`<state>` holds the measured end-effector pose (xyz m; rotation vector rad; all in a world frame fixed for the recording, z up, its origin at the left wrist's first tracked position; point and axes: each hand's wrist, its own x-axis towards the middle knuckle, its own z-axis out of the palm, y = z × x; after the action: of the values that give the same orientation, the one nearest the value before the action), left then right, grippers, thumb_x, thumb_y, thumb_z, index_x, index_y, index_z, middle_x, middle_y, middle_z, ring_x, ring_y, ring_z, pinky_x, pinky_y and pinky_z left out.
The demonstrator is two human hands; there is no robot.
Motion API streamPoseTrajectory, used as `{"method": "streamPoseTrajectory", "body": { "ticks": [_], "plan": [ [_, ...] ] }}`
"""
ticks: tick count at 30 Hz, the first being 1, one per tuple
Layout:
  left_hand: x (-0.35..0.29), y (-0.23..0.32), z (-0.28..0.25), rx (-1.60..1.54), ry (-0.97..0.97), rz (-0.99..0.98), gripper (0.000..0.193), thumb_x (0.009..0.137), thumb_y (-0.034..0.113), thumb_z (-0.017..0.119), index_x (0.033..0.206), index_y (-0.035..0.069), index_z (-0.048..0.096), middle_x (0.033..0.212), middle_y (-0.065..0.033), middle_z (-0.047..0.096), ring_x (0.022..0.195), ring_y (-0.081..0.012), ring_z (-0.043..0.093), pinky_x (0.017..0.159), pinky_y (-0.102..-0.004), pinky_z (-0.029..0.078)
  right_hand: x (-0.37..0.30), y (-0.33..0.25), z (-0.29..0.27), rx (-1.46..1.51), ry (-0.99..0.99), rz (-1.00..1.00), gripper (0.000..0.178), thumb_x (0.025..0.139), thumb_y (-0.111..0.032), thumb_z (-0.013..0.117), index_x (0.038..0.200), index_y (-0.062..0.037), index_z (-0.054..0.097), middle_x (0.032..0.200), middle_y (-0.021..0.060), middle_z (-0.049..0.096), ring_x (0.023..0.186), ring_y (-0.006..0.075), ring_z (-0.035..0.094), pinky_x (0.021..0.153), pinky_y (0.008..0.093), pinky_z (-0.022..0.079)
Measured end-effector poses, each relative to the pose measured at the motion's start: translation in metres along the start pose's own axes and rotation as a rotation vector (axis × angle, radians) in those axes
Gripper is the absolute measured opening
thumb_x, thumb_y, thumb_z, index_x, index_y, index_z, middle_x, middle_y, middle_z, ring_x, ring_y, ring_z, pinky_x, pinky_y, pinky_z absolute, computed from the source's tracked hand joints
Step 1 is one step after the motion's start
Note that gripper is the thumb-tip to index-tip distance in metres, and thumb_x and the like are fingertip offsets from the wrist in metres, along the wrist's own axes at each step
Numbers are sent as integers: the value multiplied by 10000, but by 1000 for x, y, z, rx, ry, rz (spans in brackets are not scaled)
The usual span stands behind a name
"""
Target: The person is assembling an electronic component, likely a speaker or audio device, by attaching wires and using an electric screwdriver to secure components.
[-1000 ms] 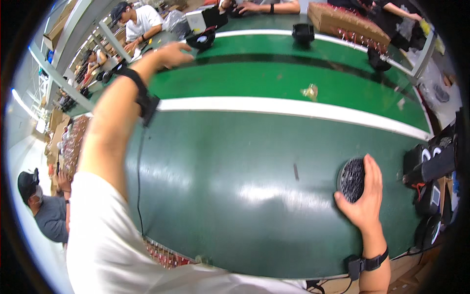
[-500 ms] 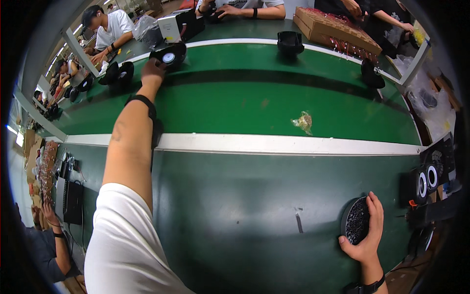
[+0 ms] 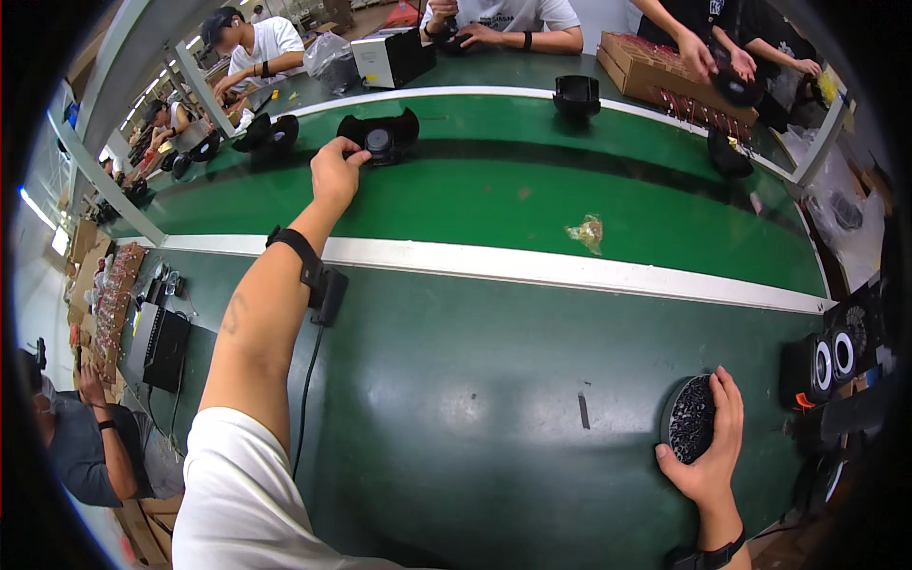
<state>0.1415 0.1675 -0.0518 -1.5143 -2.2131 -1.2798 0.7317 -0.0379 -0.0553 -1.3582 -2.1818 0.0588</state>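
Observation:
My left hand (image 3: 337, 176), at the end of an outstretched arm, pinches a round black part (image 3: 380, 143) over the green belt (image 3: 456, 204). Just behind that part stands a black curved housing (image 3: 406, 124); whether the two touch I cannot tell. At the lower right, my right hand (image 3: 712, 461) curls around the near right side of a round, shallow dish (image 3: 691, 423). Small black pieces, too fine to name for certain, fill the dish. It rests tilted or flat on the dark green table (image 3: 437, 399); the fisheye bend makes this hard to judge.
More black housings (image 3: 577, 96) are spaced along the belt. A crumpled clear wrapper (image 3: 587, 233) lies on it. A white rail (image 3: 570, 275) divides belt from table. Speakers (image 3: 819, 367) stand at the right edge. Co-workers sit across the belt and at the left; a carton (image 3: 655, 71) is far right.
My left hand has shifted right with the round black part, which no longer shows its pale centre. The whole view has turned slightly. My right hand stays on the dish.

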Motion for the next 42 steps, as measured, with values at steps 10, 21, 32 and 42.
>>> {"method": "streamPoseTrajectory", "body": {
  "ticks": [10, 21, 32, 42],
  "plan": [
    [12, -20, 20, 239, -11, -94, 437, 803, 347, 758, 1078, 21, 660, 1067, -204, 686, 1029, -371, 650, 912, -432, 504, -4, 4, -7, -27, -18, 66, 948, 546, -388, 798, 1324, 42, 468, 1366, 280, 470, 1221, 463, 475, 1035, 526, 369],
    [-39, 22, -3, 41, -174, -247, 691, 840, 146, 687, 1451, 27, 386, 1357, -234, 530, 1234, -325, 539, 1041, -378, 417, 9, 7, -11, 66, -81, -47, 1000, 583, -351, 831, 1363, 106, 402, 1343, 298, 478, 1238, 463, 463, 1074, 507, 353],
    [-157, 190, 32, -290, -588, 323, 280, 845, 109, 635, 1108, 14, 659, 1053, -137, 686, 990, -241, 653, 858, -350, 509, 7, 10, -18, 212, 49, -73, 1021, 592, -330, 825, 1388, 116, 367, 1324, 296, 486, 1239, 446, 469, 1068, 485, 359],
    [-88, 260, 123, -51, -673, 491, 281, 856, 136, 640, 1090, -17, 658, 977, -154, 709, 874, -220, 677, 830, -331, 521, 8, 16, -13, 177, 100, -89, 985, 585, -335, 826, 1350, 111, 394, 1343, 266, 450, 1220, 424, 466, 986, 495, 408]
  ]
}}
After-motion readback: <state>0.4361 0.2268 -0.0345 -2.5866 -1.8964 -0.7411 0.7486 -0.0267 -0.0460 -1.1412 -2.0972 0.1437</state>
